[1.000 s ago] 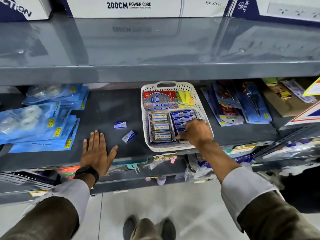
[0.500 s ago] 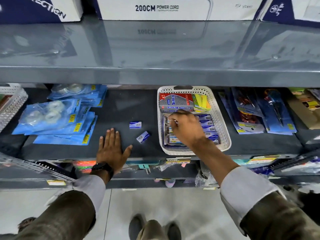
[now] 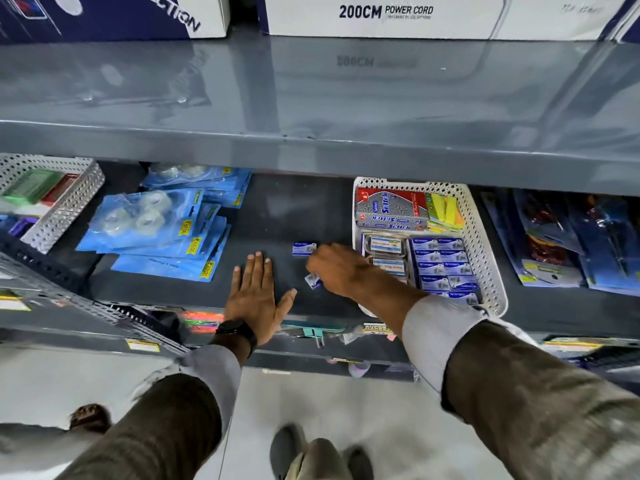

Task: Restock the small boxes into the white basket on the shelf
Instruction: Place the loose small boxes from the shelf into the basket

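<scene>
The white basket (image 3: pixel 485 237) stands on the dark shelf (image 3: pixel 277 209), holding rows of small blue boxes (image 3: pixel 441 263), clear cases, a red-and-grey carton and sticky notes. Left of the basket, one small blue-and-white box (image 3: pixel 304 248) lies loose on the shelf. A second small box (image 3: pixel 313 280) sits nearer the edge, mostly hidden under my right hand (image 3: pixel 341 271), whose thumb and fingers are pinched on it. My left hand (image 3: pixel 254 292) rests flat on the shelf with fingers spread, just left of that box.
Blue tape packs (image 3: pixel 156 230) are stacked to the left, beside a grey perforated tray (image 3: pixel 65 206). Blue blister packs (image 3: pixel 568 237) lie right of the basket. The upper shelf (image 3: pixel 311 147) overhangs closely. Another person's shoe (image 3: pixel 88 415) shows on the floor at lower left.
My right hand left the basket and moved left, over the rim, down onto the nearer loose box. My left hand stayed flat. The view shifted left.
</scene>
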Demonstrator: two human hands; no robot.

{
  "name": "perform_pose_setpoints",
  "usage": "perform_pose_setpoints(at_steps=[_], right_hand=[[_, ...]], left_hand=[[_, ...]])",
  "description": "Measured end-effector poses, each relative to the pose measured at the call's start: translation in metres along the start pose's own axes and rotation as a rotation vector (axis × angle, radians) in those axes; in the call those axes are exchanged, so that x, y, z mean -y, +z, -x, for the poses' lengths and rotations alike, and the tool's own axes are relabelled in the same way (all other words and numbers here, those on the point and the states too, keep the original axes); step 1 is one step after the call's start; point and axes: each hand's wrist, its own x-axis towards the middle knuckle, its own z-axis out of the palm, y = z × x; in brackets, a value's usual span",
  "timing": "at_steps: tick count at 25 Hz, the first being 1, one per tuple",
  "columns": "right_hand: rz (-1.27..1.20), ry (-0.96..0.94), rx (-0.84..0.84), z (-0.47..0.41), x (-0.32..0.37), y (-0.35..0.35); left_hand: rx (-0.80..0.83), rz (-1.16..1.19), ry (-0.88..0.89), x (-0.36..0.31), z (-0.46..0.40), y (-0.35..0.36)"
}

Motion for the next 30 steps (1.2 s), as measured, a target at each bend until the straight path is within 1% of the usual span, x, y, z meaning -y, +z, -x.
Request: perform_pose_setpoints(at_steps=[2, 4, 6, 7, 8, 9, 12, 13, 15, 19, 25, 27, 30], right_hand=[[-0.072, 0.007, -0.03, 0.005, 0.001, -0.003], [-0.221, 0.049, -0.137, 0.022, -0.007, -0.014], [-0.332, 0.154, -0.311, 0.054, -0.03, -0.024], [-0.372, 0.223, -0.365, 0.072, -0.047, -0.025], [-0.393, 0.303, -0.371, 0.094, -0.066, -0.023], [-0.392, 0.38, -0.321, 0.115, -0.084, -0.019], [-0.321, 0.602, -0.053, 0.168, -0.121, -0.003], [-0.299, 0.638, 0.011, 0.178, -0.124, 0.003], [-0.251, 0.645, 0.067, 0.188, -0.123, 0.012], [-0.23, 0.672, 0.042, 0.19, -0.123, 0.025], [-0.241, 0.684, 0.058, 0.188, -0.124, 0.026], [-0.278, 0.683, 0.047, 0.187, -0.122, 0.026], [-0.423, 0.711, -0.012, 0.183, -0.115, 0.026]], left_hand=[[-0.006, 0.008, 0.004, -0.001, 0.0, 0.001], [-0.014, 0.014, 0.007, 0.0, -0.001, 0.002], [-0.023, 0.022, 0.015, -0.001, -0.001, 0.006], [-0.019, 0.022, 0.012, 0.001, -0.002, 0.007], [-0.01, 0.023, 0.014, 0.001, -0.002, 0.007], [-0.005, 0.02, 0.012, 0.002, -0.002, 0.008], [-0.009, 0.01, 0.011, 0.0, -0.001, 0.003], [-0.005, 0.009, 0.012, -0.001, 0.0, 0.0], [-0.002, 0.017, 0.014, -0.002, 0.002, -0.003], [-0.005, 0.027, 0.014, -0.003, 0.004, -0.005], [-0.018, 0.006, 0.018, -0.006, 0.005, -0.009], [-0.015, 0.003, 0.019, -0.007, 0.005, -0.01], [-0.013, 0.011, 0.017, -0.006, 0.005, -0.009]])
